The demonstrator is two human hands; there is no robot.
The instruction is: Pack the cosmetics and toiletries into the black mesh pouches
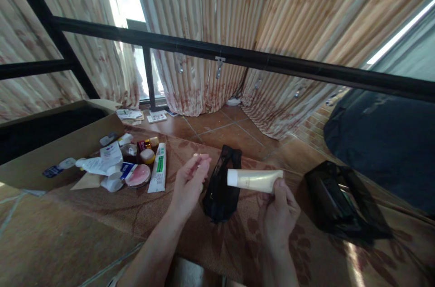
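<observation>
My right hand [277, 212] is closed on the crimped end of a cream tube with a white cap [254, 179], held level with the cap pointing left. A small black mesh pouch [222, 185] lies on the brown patterned mat [142, 208] just under and left of the tube. My left hand [192, 178] hovers beside the pouch with its fingers curled together around a small object I cannot make out. Left of that hand lies a pile of cosmetics, with a white and green tube [158, 168] and a pink round compact [138, 175].
A cardboard box [64, 142] lies on its side at the left. A second black mesh bag [340, 203] with items inside lies at the right, below a dark blue bundle [384, 137]. A black metal rail [238, 56] crosses in front of curtains. Papers [139, 116] lie on the tiled floor.
</observation>
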